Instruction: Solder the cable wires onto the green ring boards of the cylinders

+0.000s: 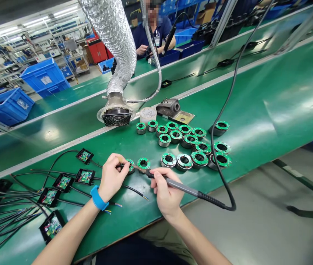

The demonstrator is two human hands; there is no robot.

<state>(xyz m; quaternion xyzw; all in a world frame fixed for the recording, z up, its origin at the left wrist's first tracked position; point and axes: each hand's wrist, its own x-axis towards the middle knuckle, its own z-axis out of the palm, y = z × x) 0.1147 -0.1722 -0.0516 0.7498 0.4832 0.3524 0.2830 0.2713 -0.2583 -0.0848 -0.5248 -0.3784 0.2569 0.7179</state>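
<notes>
My right hand [168,191] grips a soldering iron [182,187], its tip pointing left toward a ring-shaped motor stator [130,166] with a green circuit board on top. Fingers of my left hand [114,173], a blue band [99,198] on its wrist, are pinched on what looks like the end of a black cable, close beside that stator. The hand partly hides both stator and cable. Just right of it, near the iron's tip, sits another stator [143,163]. Whether the tip touches anything is too small to tell.
Several more stators [184,162] stand in groups to the right. Black boxes with circuit boards [84,177] and cables lie left. A fume extraction duct [117,110] hangs ahead, near an iron stand [169,107] and a round container [148,115]. A person [156,36] sits opposite.
</notes>
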